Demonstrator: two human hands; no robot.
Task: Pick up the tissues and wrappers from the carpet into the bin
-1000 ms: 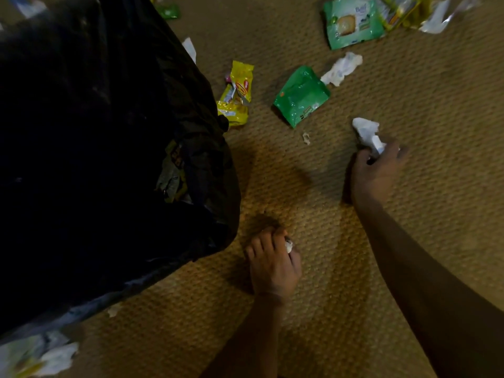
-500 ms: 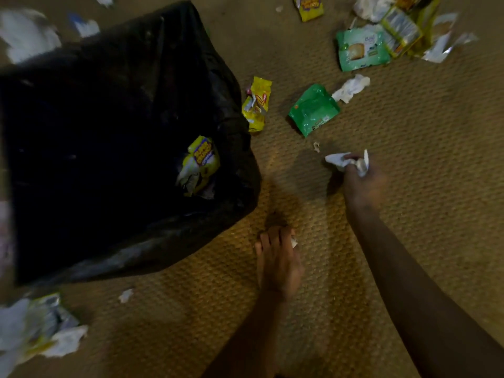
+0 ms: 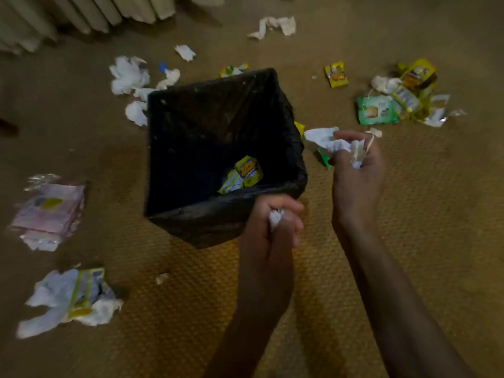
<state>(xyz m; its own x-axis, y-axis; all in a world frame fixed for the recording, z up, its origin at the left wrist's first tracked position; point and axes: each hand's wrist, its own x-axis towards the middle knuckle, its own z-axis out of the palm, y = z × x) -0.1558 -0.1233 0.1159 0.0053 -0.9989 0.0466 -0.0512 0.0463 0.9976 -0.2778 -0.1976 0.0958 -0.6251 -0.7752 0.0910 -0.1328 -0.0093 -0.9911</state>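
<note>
A square bin [image 3: 174,148] lined with a black bag stands on the brown carpet, with a yellow wrapper [image 3: 246,171] lying inside it. My left hand [image 3: 272,230] hovers at the bin's near right corner, closed around a small crumpled tissue [image 3: 276,218]. Beside the bin's right rim, my right hand [image 3: 354,175] is raised and grips a bigger white tissue [image 3: 326,140]. Loose white tissues [image 3: 129,76] lie behind the bin on the left, and several wrappers [image 3: 377,110] are scattered at the far right.
A pink packet [image 3: 49,211] lies left of the bin, with a white and yellow-green wrapper pile [image 3: 73,298] nearer to me. More tissue [image 3: 275,25] and a yellow sachet [image 3: 336,75] lie beyond the bin. Pale curtain folds [image 3: 81,15] hang at the top left.
Both hands rose from the carpet with their tissues and moved toward the bin. The view pulled back, showing the whole bin and more litter.
</note>
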